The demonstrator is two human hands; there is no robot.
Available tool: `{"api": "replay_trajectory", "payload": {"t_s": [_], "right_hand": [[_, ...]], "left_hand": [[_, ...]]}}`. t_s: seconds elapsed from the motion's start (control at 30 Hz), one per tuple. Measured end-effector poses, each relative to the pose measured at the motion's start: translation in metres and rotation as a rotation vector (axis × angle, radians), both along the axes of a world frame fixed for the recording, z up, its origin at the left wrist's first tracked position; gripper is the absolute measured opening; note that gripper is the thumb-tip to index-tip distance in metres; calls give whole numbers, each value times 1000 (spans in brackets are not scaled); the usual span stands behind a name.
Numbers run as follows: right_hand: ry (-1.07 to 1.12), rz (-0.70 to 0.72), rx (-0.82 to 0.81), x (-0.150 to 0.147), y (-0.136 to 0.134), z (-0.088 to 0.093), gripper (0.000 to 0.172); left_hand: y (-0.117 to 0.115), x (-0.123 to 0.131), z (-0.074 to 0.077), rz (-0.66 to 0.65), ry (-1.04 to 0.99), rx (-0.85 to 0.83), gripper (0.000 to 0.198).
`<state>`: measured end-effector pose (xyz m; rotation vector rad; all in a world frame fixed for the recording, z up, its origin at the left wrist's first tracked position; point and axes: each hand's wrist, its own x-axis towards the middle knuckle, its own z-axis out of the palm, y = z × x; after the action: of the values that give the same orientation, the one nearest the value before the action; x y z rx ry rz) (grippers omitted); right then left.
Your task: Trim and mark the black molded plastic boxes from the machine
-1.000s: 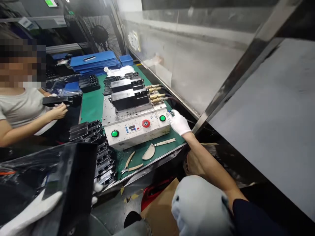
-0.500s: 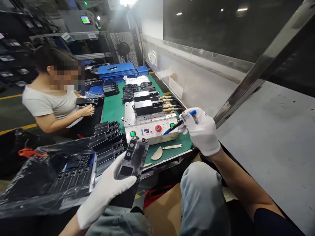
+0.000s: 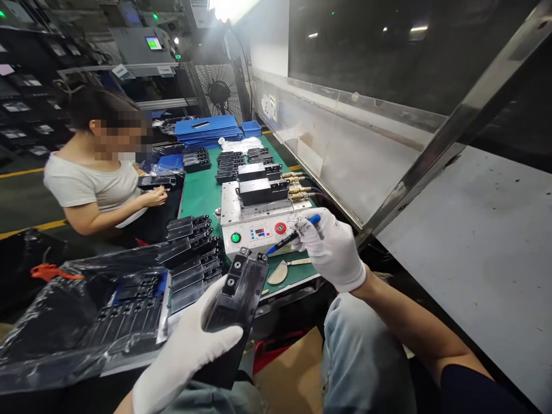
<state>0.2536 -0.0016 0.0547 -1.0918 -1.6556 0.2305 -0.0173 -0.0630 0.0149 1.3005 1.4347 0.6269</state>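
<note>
My left hand [image 3: 185, 345], in a white glove, holds up a flat black module [image 3: 237, 305] with round holes near its top end. My right hand [image 3: 332, 250], also gloved, pinches a slim blue-and-black pen-like tool [image 3: 293, 237] with its fingertips. That tool's tip points left, over the front of a steel control unit [image 3: 254, 230] with a red stop button and a green button. Two black block fixtures [image 3: 259, 184] sit on the unit. Several black modules [image 3: 192, 259] lie stacked on the green mat just beyond my left hand.
A co-worker at the left holds a black module [image 3: 155, 182] over the bench. A plastic bag of black parts [image 3: 81, 322] lies at lower left. A crescent-bladed tool [image 3: 278, 273] rests on the green mat [image 3: 200, 184]. Brass hose fittings, blue trays and a fan stand beyond. A grey metal panel fills the right.
The view has swung right and upward. My left hand has brought the black module up into view, and my right hand has moved left over the control unit with the pen-like tool.
</note>
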Motion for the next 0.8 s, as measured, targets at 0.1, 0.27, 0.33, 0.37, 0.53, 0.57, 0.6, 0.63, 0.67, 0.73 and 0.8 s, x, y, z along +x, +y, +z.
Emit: {"api": "replay_trajectory", "payload": {"t_s": [0.1, 0.27, 0.33, 0.37, 0.53, 0.57, 0.6, 0.63, 0.67, 0.73, 0.8], "right_hand": [[-20, -71, 49, 0, 0, 3, 19], [159, 106, -51, -11, 3, 6, 23], [210, 168, -72, -15, 6, 5, 23], [221, 189, -83, -17, 7, 5, 23], [151, 142, -34, -15, 13, 0, 20], [141, 119, -6, -14, 13, 0, 19], [145, 110, 11, -14, 12, 0, 18], [158, 120, 15, -14, 9, 0, 17], [171, 148, 5, -14, 6, 1, 17], [179, 209, -17, -18, 1, 2, 17], [143, 220, -16, -22, -3, 1, 16]], "left_hand": [[-2, -1, -6, -22, 15, 22, 94], [-5, 1, -12, -67, 24, 24, 91], [-4, 3, -12, -79, 40, 14, 92], [-4, 4, -11, -83, 47, 9, 93], [-4, 8, -3, -89, 67, -22, 95], [-4, 8, -2, -88, 75, -24, 95], [-4, 9, -1, -87, 85, -23, 95], [-3, 9, -2, -86, 93, -20, 95], [-3, 9, -2, -85, 97, -16, 94], [-2, 9, -4, -91, 93, -5, 93], [-2, 8, -7, -105, 78, 6, 91]]}}
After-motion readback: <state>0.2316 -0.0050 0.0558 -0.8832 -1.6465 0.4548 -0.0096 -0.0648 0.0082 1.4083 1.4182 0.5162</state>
